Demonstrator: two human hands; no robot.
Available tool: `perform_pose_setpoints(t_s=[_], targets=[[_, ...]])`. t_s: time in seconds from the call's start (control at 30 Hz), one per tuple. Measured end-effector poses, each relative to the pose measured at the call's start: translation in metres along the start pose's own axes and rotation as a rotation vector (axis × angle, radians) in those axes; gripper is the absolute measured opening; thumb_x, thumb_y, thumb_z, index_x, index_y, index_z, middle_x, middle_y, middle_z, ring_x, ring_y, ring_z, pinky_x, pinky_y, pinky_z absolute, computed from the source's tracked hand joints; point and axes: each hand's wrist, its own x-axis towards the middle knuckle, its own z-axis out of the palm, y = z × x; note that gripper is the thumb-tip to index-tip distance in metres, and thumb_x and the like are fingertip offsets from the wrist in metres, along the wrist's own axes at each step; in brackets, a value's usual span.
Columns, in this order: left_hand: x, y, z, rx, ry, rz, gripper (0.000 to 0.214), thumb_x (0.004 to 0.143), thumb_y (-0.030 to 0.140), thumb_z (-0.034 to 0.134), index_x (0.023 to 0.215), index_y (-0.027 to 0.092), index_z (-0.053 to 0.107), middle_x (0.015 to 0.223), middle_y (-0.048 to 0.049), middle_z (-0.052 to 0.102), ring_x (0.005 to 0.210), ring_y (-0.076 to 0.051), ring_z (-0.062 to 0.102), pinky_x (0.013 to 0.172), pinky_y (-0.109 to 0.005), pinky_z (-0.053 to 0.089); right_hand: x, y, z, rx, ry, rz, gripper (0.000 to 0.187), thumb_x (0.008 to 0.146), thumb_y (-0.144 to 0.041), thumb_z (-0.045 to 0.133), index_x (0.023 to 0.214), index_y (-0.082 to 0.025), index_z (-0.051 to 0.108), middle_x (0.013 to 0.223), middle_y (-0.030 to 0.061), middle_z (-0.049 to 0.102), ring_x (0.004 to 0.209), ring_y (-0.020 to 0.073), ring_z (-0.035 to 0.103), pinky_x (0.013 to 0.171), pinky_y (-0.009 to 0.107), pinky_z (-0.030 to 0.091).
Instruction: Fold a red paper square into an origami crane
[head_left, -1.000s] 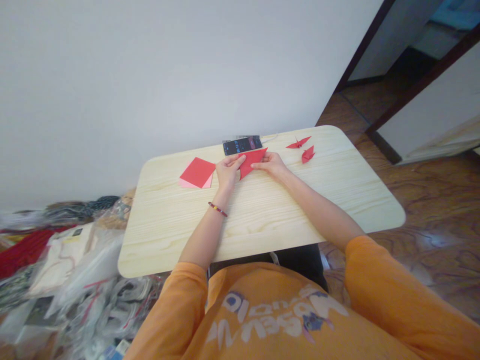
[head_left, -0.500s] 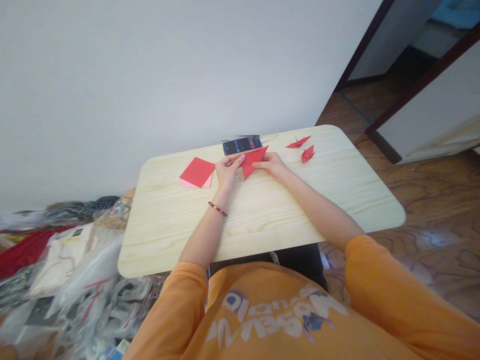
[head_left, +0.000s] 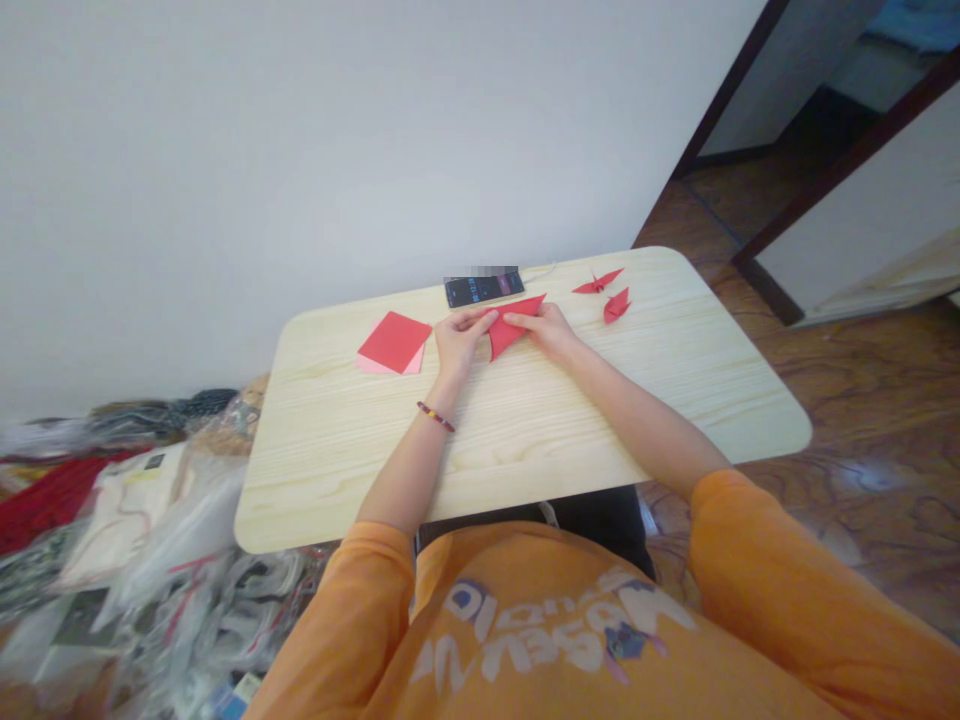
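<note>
Between my two hands is a folded sheet of red origami paper [head_left: 508, 333], roughly a triangle with one point out to the right and one downward. My left hand [head_left: 459, 340] grips its left side, thumb on top and fingers beneath. With its thumb pressed on the upper face close to the left thumb, my right hand [head_left: 551, 330] holds the right part. Left of my hands lies a stack of red and pink paper squares [head_left: 394, 342]. To the right rest two folded red pieces, a paper crane [head_left: 598, 282] with spread wings and a more closed one [head_left: 617, 306].
A phone [head_left: 484, 289] with a lit screen lies at the back of the pale wooden table [head_left: 337, 450], a white cable beside it. The wall [head_left: 337, 150] stands right behind. Plastic-wrapped clothes [head_left: 187, 560] are heaped at lower left. A doorway opens at upper right.
My right thumb has slid up and left along the red paper, nearer my left thumb. The paper's right point has shifted slightly to the right.
</note>
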Motion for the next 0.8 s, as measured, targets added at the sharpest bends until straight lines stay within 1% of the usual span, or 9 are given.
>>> perform_pose_setpoints(t_s=[0.13,0.33,0.47,0.6,0.8], targets=[[0.0007,-0.0015,-0.0006,0.001,0.001,-0.001,0.032,0.054,0.036,0.085,0.076,0.016,0.074,0.077,-0.006,0.074,0.072,-0.018,0.069,0.077,-0.033,0.055,0.0017,0.0021,-0.0016,-0.001,-0.006,-0.005,0.041,0.043,-0.032,0.09,0.076,-0.014,0.073,0.084,0.0063,0.076,0.087,0.0236,0.07,0.095,0.041,0.05],[0.0005,-0.0023,-0.0007,0.004,0.007,-0.012,0.035,0.053,0.039,0.085,0.076,0.016,0.074,0.078,-0.006,0.074,0.073,-0.018,0.069,0.078,-0.034,0.055,0.0028,0.005,-0.004,-0.008,0.0,-0.015,0.042,0.044,-0.033,0.09,0.078,-0.014,0.073,0.087,0.0069,0.076,0.093,0.025,0.07,0.096,0.041,0.049],[0.0003,-0.0023,-0.001,0.008,0.006,-0.024,0.037,0.053,0.041,0.085,0.077,0.015,0.074,0.078,-0.0063,0.074,0.074,-0.018,0.069,0.079,-0.034,0.055,0.0024,0.0043,-0.0038,-0.005,0.001,-0.01,0.042,0.045,-0.031,0.09,0.08,-0.014,0.074,0.086,0.0068,0.076,0.09,0.024,0.07,0.095,0.04,0.05],[-0.0004,-0.001,-0.0007,-0.016,0.006,-0.035,0.035,0.053,0.039,0.085,0.076,0.015,0.074,0.078,-0.0061,0.074,0.073,-0.018,0.069,0.078,-0.034,0.055,0.0021,0.0038,-0.0031,-0.008,0.016,-0.018,0.041,0.044,-0.031,0.09,0.078,-0.014,0.074,0.085,0.0063,0.076,0.088,0.0234,0.07,0.094,0.039,0.05],[-0.0004,-0.0005,0.0,-0.085,-0.016,-0.088,0.034,0.052,0.037,0.086,0.074,0.015,0.072,0.077,-0.0057,0.073,0.073,-0.017,0.068,0.078,-0.032,0.053,0.0005,0.0018,-0.0017,-0.049,0.035,-0.005,0.044,0.042,-0.034,0.09,0.077,-0.014,0.073,0.084,0.0069,0.075,0.09,0.0244,0.069,0.091,0.039,0.051]])
